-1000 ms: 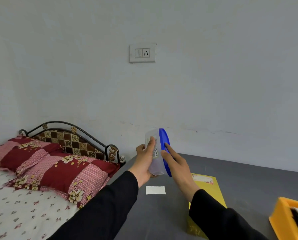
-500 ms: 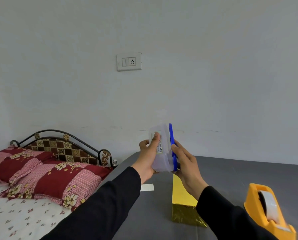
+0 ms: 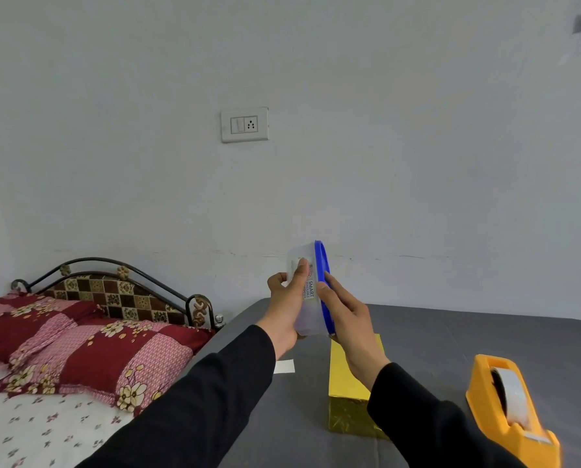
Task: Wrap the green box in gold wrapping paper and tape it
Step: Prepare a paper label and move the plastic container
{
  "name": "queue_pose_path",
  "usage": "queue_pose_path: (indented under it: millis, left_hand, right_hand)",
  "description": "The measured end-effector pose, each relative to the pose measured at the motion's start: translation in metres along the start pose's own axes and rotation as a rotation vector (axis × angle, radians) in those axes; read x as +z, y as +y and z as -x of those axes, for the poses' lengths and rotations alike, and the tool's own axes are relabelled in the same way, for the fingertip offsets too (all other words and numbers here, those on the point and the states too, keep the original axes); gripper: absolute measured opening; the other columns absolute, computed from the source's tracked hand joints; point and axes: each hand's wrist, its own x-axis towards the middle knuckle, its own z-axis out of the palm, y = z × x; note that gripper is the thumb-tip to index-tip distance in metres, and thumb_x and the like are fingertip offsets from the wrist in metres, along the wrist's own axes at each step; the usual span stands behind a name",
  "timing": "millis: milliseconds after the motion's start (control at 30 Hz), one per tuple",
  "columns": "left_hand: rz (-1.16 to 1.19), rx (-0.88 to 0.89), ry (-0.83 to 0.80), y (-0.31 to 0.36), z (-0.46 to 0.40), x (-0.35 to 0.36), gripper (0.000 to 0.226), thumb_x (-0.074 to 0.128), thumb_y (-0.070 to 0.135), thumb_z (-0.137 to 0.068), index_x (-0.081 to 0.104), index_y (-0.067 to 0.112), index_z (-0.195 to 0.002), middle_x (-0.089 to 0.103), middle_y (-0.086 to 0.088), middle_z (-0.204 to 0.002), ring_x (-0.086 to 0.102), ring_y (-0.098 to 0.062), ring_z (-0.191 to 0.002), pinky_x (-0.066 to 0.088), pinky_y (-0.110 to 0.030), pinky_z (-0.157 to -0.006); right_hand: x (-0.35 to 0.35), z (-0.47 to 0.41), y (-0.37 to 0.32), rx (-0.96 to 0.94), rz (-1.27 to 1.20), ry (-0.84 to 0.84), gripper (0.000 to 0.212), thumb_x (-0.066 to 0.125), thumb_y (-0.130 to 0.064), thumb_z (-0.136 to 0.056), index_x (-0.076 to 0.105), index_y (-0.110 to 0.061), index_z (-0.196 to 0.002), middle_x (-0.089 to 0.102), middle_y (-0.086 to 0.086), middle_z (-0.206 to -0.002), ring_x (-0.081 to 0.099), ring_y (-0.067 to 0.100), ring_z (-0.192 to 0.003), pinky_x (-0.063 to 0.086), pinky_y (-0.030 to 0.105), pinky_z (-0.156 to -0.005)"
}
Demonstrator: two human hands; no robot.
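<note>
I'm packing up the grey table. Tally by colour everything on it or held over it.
Gold: 1, the foil-wrapped rectangular box.
Orange: 1, the plastic tape dispenser.
White: 1, the small paper slip.
Clear with blue lid: 1, the plastic container, held by left hand and right hand.
Total: 4

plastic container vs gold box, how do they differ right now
The plastic container is held in the air on its side between the left hand and right hand; the gold box lies untouched on the grey table. The container is translucent with a blue lid; the box is opaque and covered in shiny gold paper. Both are boxy.
</note>
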Motion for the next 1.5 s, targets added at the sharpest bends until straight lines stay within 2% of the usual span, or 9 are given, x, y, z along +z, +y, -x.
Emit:
queue_pose_path:
  millis: [200,333,467,667,767,867,1167,1333,1500]
  left_hand:
    - [0.018,-0.006,-0.076,-0.002,0.000,-0.014,0.087,0.086,0.058,-0.067,0.041,0.027,-0.134,0.066,-0.010,-0.121,0.071,-0.035,-0.102,0.062,-0.057,-0.076]
    - [0.097,0.020,-0.139,-0.012,-0.003,-0.020,0.073,0.086,0.044,-0.075,0.053,0.014,-0.132,0.072,-0.015,-0.118,0.074,-0.035,-0.102,0.061,-0.054,-0.085]
    - [0.065,0.058,-0.119,-0.019,0.000,-0.018,0.039,0.072,0.044,-0.089,0.070,0.015,-0.116,0.077,-0.010,-0.110,0.073,-0.031,-0.103,0.057,-0.052,-0.096]
    - [0.071,0.023,-0.100,-0.019,0.006,-0.011,0.043,0.053,0.057,-0.096,0.068,0.020,-0.111,0.077,-0.005,-0.104,0.071,-0.029,-0.101,0.058,-0.050,-0.096]
    - [-0.124,0.130,0.095,-0.021,0.001,-0.005,0.075,0.037,0.087,-0.084,0.053,0.014,-0.076,0.062,-0.001,-0.075,0.060,-0.021,-0.075,0.051,-0.037,-0.074]
    - [-0.265,0.271,0.255,-0.020,0.002,-0.009,0.068,0.030,0.078,-0.093,0.028,0.018,-0.060,0.033,0.004,-0.051,0.032,-0.018,-0.054,0.029,-0.034,-0.057]
    - [-0.327,0.285,0.101,-0.033,-0.015,-0.040,0.060,0.035,0.072,-0.097,0.040,0.018,-0.072,0.044,-0.006,-0.070,0.041,-0.025,-0.067,0.032,-0.037,-0.062]
    - [-0.210,0.133,0.073,-0.001,-0.048,-0.057,0.085,0.052,0.094,-0.061,0.058,0.011,-0.081,0.064,-0.008,-0.079,0.061,-0.030,-0.076,0.048,-0.043,-0.075]
    - [-0.234,0.052,0.117,0.002,-0.076,-0.068,0.089,0.053,0.096,-0.055,0.064,0.015,-0.091,0.062,-0.006,-0.080,0.059,-0.026,-0.074,0.045,-0.040,-0.071]
  right_hand:
    - [0.003,-0.004,0.000,0.136,0.012,-0.103,0.088,0.066,-0.058,-0.087,0.022,-0.039,-0.160,0.050,-0.007,-0.148,0.060,0.019,-0.121,0.063,0.035,-0.079]
    - [0.000,-0.011,0.005,0.304,-0.012,-0.052,0.066,0.067,-0.067,-0.082,0.058,-0.025,-0.132,0.069,0.000,-0.125,0.069,0.024,-0.110,0.061,0.044,-0.086]
    - [0.004,-0.016,0.007,0.473,-0.299,0.037,0.060,0.063,-0.071,-0.086,0.063,-0.020,-0.118,0.073,0.011,-0.115,0.071,0.036,-0.103,0.059,0.050,-0.081]
    - [0.012,-0.022,0.016,0.198,0.115,0.305,0.071,0.039,-0.089,-0.083,0.061,-0.023,-0.095,0.067,0.008,-0.108,0.070,0.034,-0.094,0.064,0.053,-0.076]
    - [0.015,-0.021,0.023,0.180,0.157,0.296,0.082,0.037,-0.094,-0.077,0.064,-0.019,-0.093,0.068,0.009,-0.109,0.068,0.031,-0.095,0.061,0.048,-0.081]
    - [0.018,-0.026,0.024,0.212,0.103,0.191,0.077,0.047,-0.094,-0.072,0.064,-0.026,-0.102,0.069,0.004,-0.113,0.069,0.029,-0.100,0.062,0.052,-0.086]
    - [0.027,-0.061,0.009,0.173,0.149,0.079,0.070,0.051,-0.083,-0.082,0.075,-0.020,-0.102,0.077,0.004,-0.103,0.073,0.028,-0.100,0.056,0.054,-0.098]
    - [0.046,-0.065,0.027,0.151,0.329,0.040,0.075,0.046,-0.084,-0.084,0.069,-0.012,-0.091,0.073,0.004,-0.099,0.069,0.025,-0.089,0.053,0.039,-0.080]
    - [0.062,-0.083,0.040,0.260,0.241,-0.002,0.082,0.040,-0.096,-0.067,0.074,-0.031,-0.103,0.075,0.000,-0.108,0.072,0.023,-0.099,0.057,0.048,-0.095]
